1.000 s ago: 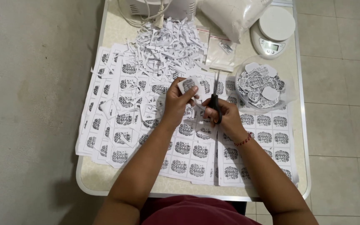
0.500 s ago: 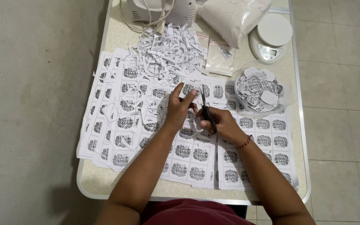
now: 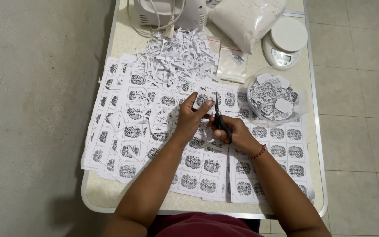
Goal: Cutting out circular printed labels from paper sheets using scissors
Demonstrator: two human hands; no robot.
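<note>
view: head, single | position: worn above the table (image 3: pixel 312 145) | facing: steeply downward | range: near, at arm's length | framed: tabletop, both forearms, floor on both sides

Printed label sheets (image 3: pixel 207 171) lie spread over the tabletop (image 3: pixel 110 193), beneath both hands. Scissors (image 3: pixel 219 118) sit in the right hand (image 3: pixel 235 134), just right of the left fingers (image 3: pixel 198 105). Beyond the fingers: paper offcuts (image 3: pixel 176 57). Right of the fingers: bowl (image 3: pixel 273 97) containing cut labels. Kitchen scale (image 3: pixel 284 41) stands behind the bowl.
</note>
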